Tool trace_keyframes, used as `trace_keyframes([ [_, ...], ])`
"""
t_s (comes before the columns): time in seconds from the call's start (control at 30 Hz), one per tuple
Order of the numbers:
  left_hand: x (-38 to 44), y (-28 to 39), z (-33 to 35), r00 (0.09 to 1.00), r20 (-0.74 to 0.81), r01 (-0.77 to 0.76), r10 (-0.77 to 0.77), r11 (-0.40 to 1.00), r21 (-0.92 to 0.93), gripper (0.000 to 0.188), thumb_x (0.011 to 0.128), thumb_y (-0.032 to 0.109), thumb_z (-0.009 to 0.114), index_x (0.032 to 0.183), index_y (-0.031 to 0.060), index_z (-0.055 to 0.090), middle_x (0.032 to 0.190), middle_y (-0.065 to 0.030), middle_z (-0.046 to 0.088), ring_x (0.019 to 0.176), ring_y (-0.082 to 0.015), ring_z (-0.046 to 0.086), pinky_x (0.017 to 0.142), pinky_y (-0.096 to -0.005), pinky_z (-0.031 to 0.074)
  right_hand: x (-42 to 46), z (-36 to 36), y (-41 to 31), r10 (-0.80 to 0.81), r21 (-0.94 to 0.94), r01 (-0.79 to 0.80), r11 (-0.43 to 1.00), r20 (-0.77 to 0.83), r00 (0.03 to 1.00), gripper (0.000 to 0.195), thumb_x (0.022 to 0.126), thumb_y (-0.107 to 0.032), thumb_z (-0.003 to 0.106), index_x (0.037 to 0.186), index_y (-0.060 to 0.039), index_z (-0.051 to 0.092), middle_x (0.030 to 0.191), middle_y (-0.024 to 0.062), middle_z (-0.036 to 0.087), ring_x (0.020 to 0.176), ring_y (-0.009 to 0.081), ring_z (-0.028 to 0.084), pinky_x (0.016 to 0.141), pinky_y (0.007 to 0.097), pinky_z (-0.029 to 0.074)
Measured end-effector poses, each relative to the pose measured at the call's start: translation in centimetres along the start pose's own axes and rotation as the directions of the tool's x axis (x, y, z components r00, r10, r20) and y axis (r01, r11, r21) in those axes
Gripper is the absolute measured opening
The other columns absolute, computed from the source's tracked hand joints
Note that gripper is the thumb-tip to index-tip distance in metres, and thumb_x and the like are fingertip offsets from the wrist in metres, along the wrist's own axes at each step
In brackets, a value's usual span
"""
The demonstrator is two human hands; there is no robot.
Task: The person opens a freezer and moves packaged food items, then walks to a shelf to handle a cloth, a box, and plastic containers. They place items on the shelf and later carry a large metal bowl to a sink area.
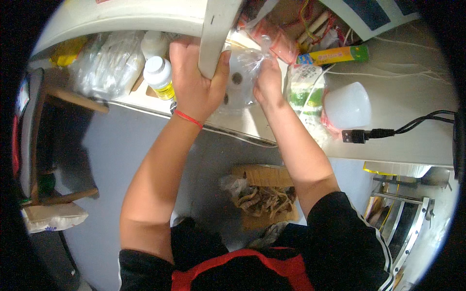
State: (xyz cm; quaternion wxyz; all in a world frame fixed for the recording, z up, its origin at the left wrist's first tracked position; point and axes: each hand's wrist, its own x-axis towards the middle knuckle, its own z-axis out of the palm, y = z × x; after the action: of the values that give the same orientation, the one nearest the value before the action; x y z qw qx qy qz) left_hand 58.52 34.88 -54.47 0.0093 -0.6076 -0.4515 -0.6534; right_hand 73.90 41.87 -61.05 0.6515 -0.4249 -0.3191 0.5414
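My left hand [194, 78], with a red cord at the wrist, is wrapped around the lower end of a white upright panel [218, 32]; its thumb lies along the right side and the fingers are behind. My right hand [269, 80] grips the gathered neck of a clear plastic bag [242, 92]. Dark round spots show on or through the bag; I cannot tell what they are. The bag is over a white shelf [256, 125]. Just left of my left hand stands a white plastic bottle [159, 74] with a yellow label.
Clear plastic bags [109, 67] fill the shelf's left side. To the right are a green-and-white packet [305, 92], a yellow box [333, 55], a white tub [347, 103] and a black USB cable [378, 134]. Below is a cardboard box [269, 176]; a chair [34, 138] stands left.
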Motion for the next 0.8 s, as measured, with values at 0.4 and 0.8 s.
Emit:
trace_keyframes([
  [0.4,0.4,0.1,0.4,0.997,-0.063,-0.054,0.053,0.998,-0.013,0.022,0.077,0.014,0.068,0.09,0.0009,0.056,0.087,-0.0157,0.051,0.08,-0.0308,0.048,0.07,-0.0371,0.042,-2.1,-4.1,3.4,-0.049,-0.826,0.557,0.085,0.555,0.83,0.041,0.084,-0.033,0.057,0.109,-0.001,0.054,0.11,0.0166,0.055,0.103,0.0309,0.05,0.088,0.0415,0.04],
  [0.8,0.6,0.0,0.4,0.989,-0.089,-0.118,0.12,0.993,0.026,0.022,0.076,0.013,0.069,0.088,-0.0002,0.056,0.084,-0.0148,0.051,0.079,-0.0308,0.046,0.07,-0.0372,0.04,-6.2,-6.4,5.5,0.071,-0.843,0.51,-0.169,0.506,0.86,0.074,0.069,-0.031,0.072,0.132,-0.0073,0.04,0.142,0.012,0.019,0.123,0.0327,0.029,0.101,0.0384,0.037],
])
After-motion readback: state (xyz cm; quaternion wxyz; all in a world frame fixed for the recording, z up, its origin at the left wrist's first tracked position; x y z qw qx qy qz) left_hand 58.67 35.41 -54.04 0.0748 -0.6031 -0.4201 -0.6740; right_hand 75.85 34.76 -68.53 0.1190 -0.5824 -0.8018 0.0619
